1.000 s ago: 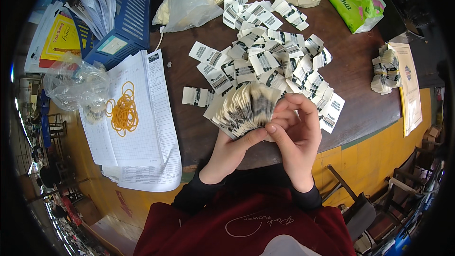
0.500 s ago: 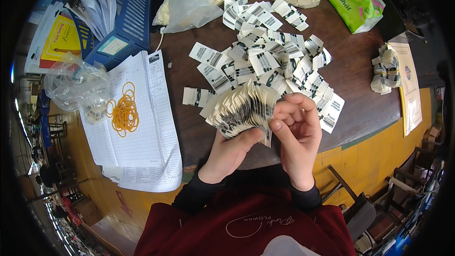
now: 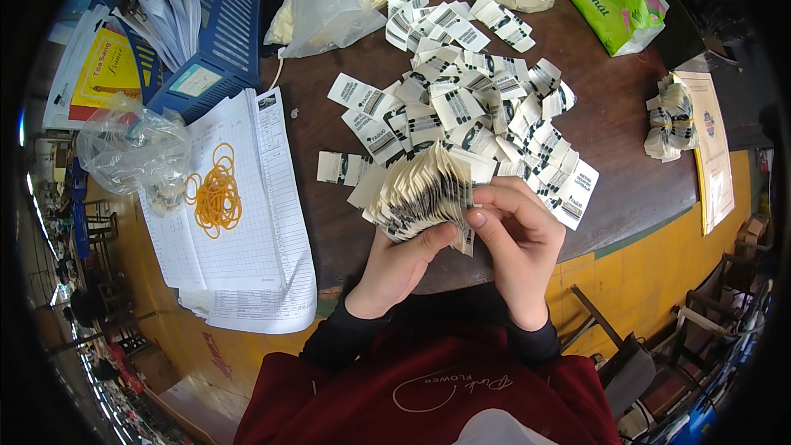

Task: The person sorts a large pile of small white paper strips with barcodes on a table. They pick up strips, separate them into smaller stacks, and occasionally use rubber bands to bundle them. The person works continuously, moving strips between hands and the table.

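Cream labels [image 3: 416,198] are filling the left hand [image 3: 395,272]; the right hand [image 3: 527,247] is lowering its narrowed grip to their edge, so leafing is apparently continuing.

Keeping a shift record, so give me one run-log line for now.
left hand: holding fanned labels; right hand: at their right edge; label pile: on table; yellow rubber bands: on papers
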A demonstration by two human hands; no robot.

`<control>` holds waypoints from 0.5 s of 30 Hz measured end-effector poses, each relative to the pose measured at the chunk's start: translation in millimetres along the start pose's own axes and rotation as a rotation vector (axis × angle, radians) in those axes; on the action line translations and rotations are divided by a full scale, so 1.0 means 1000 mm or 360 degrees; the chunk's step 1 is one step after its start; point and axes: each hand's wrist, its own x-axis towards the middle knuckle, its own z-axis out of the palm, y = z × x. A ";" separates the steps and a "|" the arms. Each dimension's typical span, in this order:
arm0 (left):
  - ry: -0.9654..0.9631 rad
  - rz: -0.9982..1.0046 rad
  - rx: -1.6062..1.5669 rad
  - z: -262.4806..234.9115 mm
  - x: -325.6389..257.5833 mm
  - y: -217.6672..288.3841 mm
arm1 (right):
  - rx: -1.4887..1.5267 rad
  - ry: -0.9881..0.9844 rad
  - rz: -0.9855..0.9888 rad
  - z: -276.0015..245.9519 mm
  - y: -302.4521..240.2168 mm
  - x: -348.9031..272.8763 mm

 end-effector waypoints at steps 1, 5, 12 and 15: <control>-0.0028 0.0004 -0.0047 -0.001 0.000 0.000 | 0.0032 -0.0011 -0.0004 0.000 0.001 0.000; -0.0044 -0.0052 -0.0068 -0.002 0.001 0.002 | 0.0147 -0.0008 0.0068 -0.002 0.000 0.001; 0.0005 0.0033 -0.0081 0.006 0.002 0.000 | 0.0332 0.0195 0.0234 0.006 -0.002 0.001; -0.0022 0.0059 -0.0052 0.006 0.003 0.001 | -0.0189 0.0056 0.0014 0.002 -0.004 0.001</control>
